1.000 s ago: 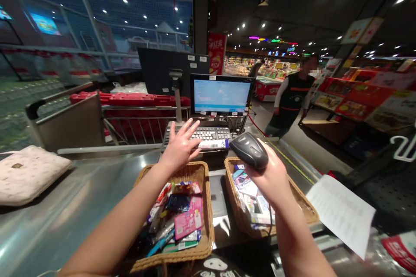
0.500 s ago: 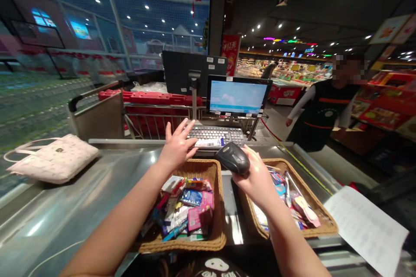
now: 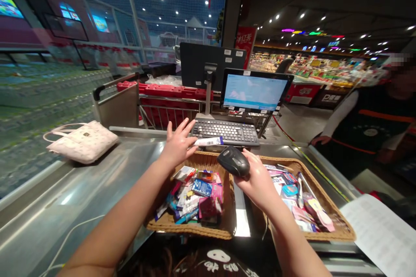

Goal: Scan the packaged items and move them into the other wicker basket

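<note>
My left hand (image 3: 178, 142) is open, fingers spread, hovering by the left end of a grey keyboard (image 3: 225, 132) and a white-and-blue label strip (image 3: 208, 141). My right hand (image 3: 256, 179) is closed around a black handheld barcode scanner (image 3: 234, 161), held above the gap between two wicker baskets. The left basket (image 3: 191, 228) holds several small colourful packets. The right basket (image 3: 328, 234) holds more packets. Behind the keyboard stands a lit checkout screen (image 3: 255, 91).
A pale handbag (image 3: 81, 140) lies on the steel counter (image 3: 81, 194) at left. A person in a dark vest (image 3: 373, 130) stands at the right, hand on the counter edge. A printed sheet (image 3: 383, 233) lies at bottom right. Red shopping baskets (image 3: 169, 91) sit behind.
The view has swung left and down, so everything shifts right. My left hand has come back slightly from the keyboard. The scanner has dropped lower. The person at right has come closer.
</note>
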Tool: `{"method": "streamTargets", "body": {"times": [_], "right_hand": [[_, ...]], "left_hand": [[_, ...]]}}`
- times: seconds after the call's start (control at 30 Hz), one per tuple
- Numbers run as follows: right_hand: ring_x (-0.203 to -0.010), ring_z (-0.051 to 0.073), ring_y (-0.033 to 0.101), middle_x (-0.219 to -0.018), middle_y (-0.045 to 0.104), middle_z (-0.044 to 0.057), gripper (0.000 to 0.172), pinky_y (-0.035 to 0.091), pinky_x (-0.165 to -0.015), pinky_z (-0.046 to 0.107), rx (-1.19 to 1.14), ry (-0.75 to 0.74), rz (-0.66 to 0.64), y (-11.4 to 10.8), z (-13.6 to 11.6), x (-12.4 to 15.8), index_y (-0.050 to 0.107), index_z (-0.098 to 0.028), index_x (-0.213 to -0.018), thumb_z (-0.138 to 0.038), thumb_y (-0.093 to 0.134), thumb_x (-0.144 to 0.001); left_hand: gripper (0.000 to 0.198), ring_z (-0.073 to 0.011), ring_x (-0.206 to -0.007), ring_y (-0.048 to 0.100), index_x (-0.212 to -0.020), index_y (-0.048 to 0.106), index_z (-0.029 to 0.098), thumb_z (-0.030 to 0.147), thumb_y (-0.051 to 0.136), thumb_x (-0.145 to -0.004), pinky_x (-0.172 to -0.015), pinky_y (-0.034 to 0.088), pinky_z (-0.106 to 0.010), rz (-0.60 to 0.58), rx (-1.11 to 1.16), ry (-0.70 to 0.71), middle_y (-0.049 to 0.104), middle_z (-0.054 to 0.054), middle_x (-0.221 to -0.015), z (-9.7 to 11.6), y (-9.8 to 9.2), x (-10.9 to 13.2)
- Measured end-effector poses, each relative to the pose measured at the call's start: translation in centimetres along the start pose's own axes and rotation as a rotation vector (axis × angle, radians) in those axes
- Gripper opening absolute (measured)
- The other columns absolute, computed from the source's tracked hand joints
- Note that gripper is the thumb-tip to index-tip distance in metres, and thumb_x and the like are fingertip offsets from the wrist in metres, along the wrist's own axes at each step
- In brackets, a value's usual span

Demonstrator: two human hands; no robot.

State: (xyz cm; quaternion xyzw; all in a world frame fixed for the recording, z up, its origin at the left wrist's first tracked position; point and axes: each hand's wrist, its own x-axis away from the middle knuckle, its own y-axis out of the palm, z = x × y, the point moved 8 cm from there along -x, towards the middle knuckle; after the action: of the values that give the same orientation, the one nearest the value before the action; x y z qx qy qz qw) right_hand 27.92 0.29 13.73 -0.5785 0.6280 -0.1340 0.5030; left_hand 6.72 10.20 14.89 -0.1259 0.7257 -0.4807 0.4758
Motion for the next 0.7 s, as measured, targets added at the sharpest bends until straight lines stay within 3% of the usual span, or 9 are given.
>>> {"method": "streamTargets", "body": {"times": [0.27,0.47,0.7], "right_hand": [[-0.127,0.037,0.054,-0.122,0.067,0.014,0.030,0.041,-0.107,0.058,0.016,0.030,0.000,1.0,0.9,1.1,0.070,-0.019,-0.103,-0.020,0.062,-0.075],[-0.124,0.035,0.055,-0.121,0.067,0.012,0.029,0.044,-0.106,0.055,0.011,0.037,-0.004,1.2,1.3,1.7,0.070,-0.020,-0.103,-0.021,0.062,-0.075],[-0.126,0.035,0.054,-0.122,0.067,0.013,0.031,0.044,-0.107,0.054,0.011,0.057,-0.005,1.4,1.2,1.9,0.069,-0.019,-0.104,-0.019,0.062,-0.074]], "left_hand": [[0.009,-0.0362,-0.146,0.031,-0.088,0.075,0.022,0.026,0.068,-0.084,-0.113,0.003,-0.074,-0.204,0.092,0.067,0.041,-0.013,-0.155,0.8,3.5,3.8],[0.011,-0.0349,-0.146,0.032,-0.084,0.075,0.021,0.030,0.068,-0.085,-0.115,0.004,-0.071,-0.445,0.168,0.113,0.045,-0.014,-0.152,1.6,7.1,7.6],[0.008,-0.0385,-0.145,0.031,-0.080,0.076,0.023,0.023,0.076,-0.072,-0.114,0.001,-0.071,-0.742,0.229,0.143,0.050,-0.009,-0.149,2.1,10.8,12.3]]}}
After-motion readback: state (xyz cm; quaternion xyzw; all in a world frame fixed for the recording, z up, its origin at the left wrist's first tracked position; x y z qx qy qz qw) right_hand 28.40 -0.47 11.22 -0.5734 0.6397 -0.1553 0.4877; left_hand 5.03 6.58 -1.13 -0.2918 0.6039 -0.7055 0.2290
